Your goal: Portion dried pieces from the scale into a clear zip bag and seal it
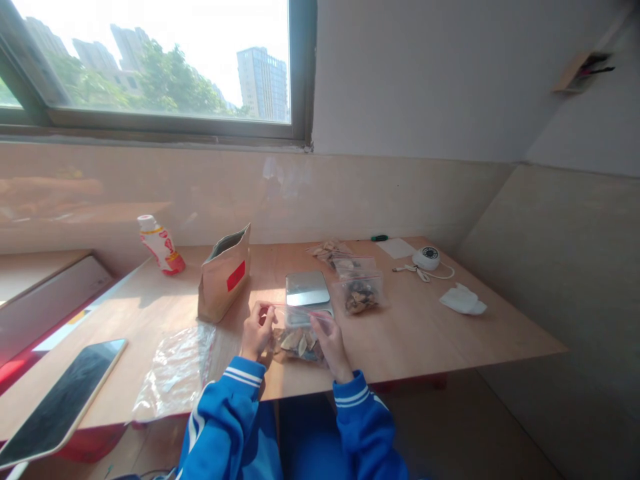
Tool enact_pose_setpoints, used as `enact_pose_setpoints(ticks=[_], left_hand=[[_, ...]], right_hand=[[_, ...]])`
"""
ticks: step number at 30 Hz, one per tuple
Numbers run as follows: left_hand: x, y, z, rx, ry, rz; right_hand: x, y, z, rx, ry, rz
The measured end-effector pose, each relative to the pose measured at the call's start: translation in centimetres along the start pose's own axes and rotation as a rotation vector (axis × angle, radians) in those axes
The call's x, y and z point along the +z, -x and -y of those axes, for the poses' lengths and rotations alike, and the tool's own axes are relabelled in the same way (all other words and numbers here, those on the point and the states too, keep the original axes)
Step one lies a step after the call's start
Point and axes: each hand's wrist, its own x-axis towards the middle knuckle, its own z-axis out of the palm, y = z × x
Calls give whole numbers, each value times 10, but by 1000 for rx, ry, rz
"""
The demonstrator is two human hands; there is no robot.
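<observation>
We were at a wooden table (410,340) set against a pale tiled wall (380,193), with a window (302,80) above it on the left; trees (175,80) and tall buildings (263,77) showed outside. Sunlight fell across the left part of the tabletop, while the right side lay in softer shade. On that left side we had a white-and-red bottle (160,247) near the wall, an upright brown pouch (215,290) with its mouth open, a flat clear bag (173,370) and, at the near corner, a phone (57,403). Behind the scale (307,287) and to its right lay three more bags (361,297). Farther right were a sheet of paper (396,248), a green-handled item (380,238), a round white device (427,258) and a crumpled tissue (463,300).

Our forearms, in blue sleeves (225,407) with white-striped cuffs, reached forward over the near edge, wrists apart. Between our hands, just in front of the scale, was a zip bag (299,337) of dried slices. Our left hand (257,328) pinched its upper left corner between thumb and fingers; our right hand (330,340) grasped the upper right. We could not tell whether its base touched the wood.
</observation>
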Motion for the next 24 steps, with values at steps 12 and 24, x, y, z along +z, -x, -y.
enact_pose_setpoints(ticks=[12, 24], left_hand=[[0, 3, 0, 36, 55, -11], [-1, 3, 1, 20, 92, 79]], right_hand=[[2, 1, 2, -57, 15, -42], [2, 1, 4, 35, -1, 49]])
